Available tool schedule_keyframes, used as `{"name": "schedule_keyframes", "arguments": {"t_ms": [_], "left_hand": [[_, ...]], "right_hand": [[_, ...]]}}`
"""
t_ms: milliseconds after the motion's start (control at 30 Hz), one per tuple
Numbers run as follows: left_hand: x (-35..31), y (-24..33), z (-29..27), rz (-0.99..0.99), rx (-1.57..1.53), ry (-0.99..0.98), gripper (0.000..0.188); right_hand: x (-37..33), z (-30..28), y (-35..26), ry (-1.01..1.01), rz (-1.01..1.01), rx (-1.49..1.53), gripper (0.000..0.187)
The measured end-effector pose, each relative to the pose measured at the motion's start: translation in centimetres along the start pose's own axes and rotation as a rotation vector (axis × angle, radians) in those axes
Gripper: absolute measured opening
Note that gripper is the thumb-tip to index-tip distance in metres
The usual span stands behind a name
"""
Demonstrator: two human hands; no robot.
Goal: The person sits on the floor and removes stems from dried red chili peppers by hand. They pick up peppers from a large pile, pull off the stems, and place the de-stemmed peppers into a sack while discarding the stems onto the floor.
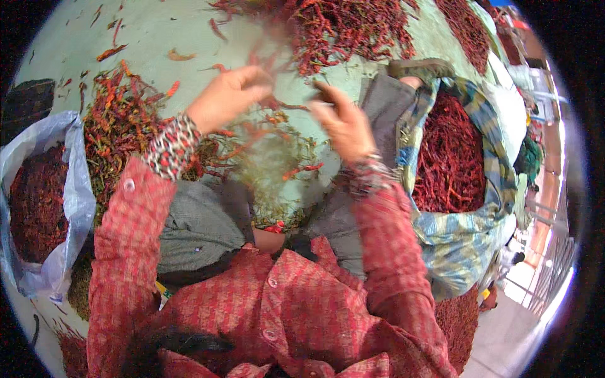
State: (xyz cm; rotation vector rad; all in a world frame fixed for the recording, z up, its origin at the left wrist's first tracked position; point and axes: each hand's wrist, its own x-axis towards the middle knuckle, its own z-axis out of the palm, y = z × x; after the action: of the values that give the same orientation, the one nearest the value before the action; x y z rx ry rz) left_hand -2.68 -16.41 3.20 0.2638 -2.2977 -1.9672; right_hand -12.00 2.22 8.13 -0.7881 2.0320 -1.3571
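Observation:
Both hands hover over the pale floor sheet, slightly smeared by motion. My left hand (230,96) has loosely bent fingers apart from the thumb, and I make out nothing held. Facing it, my right hand (343,125) also has its fingers apart; a dark patch between them is too blurred to name. Blurred red dried chillies (287,106) lie or move between the hands. Below them, greenish stems and scraps (271,157) are spread between my knees, with a few red chillies (302,171). Beyond the hands rises a large heap of dried red chillies (353,31).
A heap of mixed orange-red chillies (120,120) lies at left, beside a pale blue sack (79,170) of darker chillies. At right stands a blue-yellow checked sack (454,230) full of red chillies. A shoe (422,68) lies at upper right. Further chilli heaps (466,31) spread beyond.

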Motion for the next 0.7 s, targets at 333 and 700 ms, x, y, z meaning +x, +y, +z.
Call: {"name": "schedule_keyframes", "arguments": {"t_ms": [333,700], "left_hand": [[-1.3,-0.1,3.2,-0.101,-0.136,-0.223,0.012],[-1.1,-1.0,4.0,0.129,0.180,0.069,0.015]], "right_hand": [[-1.5,3.5,5.4,-0.036,0.029,0.077,0.024],[-1.4,4.9,6.4,0.026,0.074,0.021,0.017]]}}
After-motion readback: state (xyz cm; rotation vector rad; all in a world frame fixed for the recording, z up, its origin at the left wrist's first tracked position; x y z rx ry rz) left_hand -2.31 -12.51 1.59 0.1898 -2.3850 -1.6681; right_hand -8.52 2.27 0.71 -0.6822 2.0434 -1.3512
